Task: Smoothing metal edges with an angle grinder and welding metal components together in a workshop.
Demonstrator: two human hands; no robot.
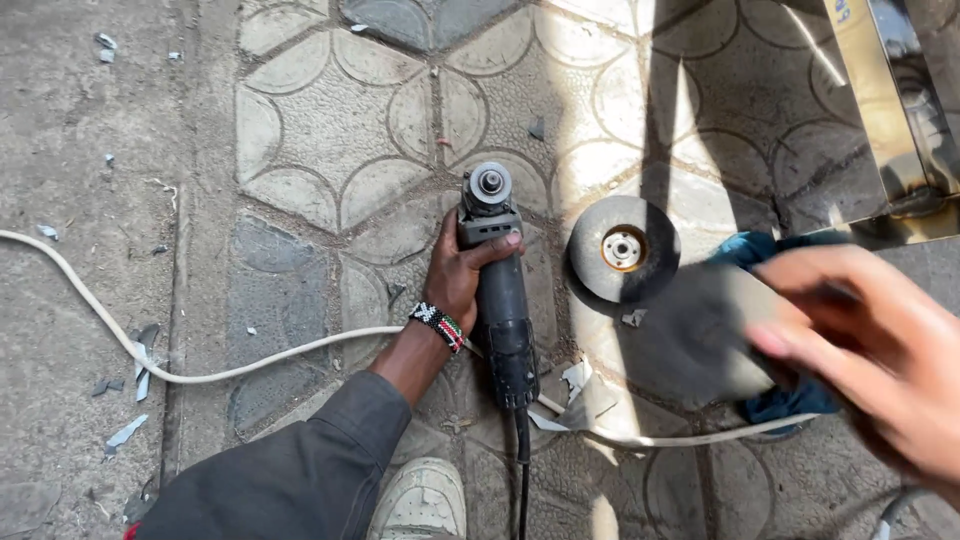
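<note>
Left hand (462, 272) grips angle grinder (497, 290); grinding disc (622, 250) and white cable (250, 365) nearby.

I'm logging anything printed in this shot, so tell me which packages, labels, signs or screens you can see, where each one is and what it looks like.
Label: a small blue and white mark on the gold-coloured metal frame, top right corner; too small to make out.
No packages, signs or screens show.
The angle grinder, dark grey, lies under the left hand on the paving; no label on it is visible.
</note>
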